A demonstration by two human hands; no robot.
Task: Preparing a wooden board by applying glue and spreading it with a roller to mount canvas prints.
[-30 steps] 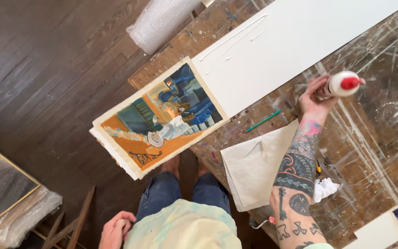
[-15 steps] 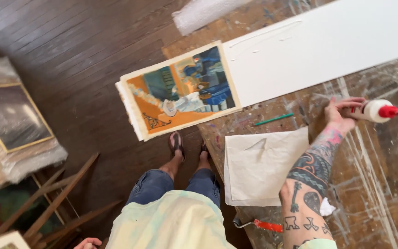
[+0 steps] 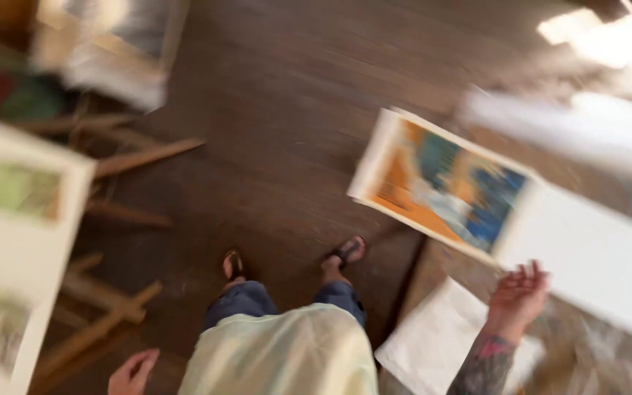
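1. Frame heavily motion-blurred; details soft.
2. Right hand [image 3: 517, 295] at 4 o'clock, palm up, fingers loosely spread, holding nothing. Tattooed forearm runs down to the bottom edge.
3. Left hand [image 3: 132, 371] at 7 o'clock, low by the hip, partly cut off by the frame edge; fingers look relaxed, nothing visible in it.
4. Orange-and-blue painting [image 3: 440, 186] at 2 o'clock, flat, overhanging the table corner, just above the right hand, not touching it.
5. White paper sheet [image 3: 437, 340] directly left of the right wrist, on the table.
6. Long white board [image 3: 594, 249] at 3 o'clock, abutting the painting.
7. Wooden sticks [image 3: 122, 161] on the floor at 10 o'clock.
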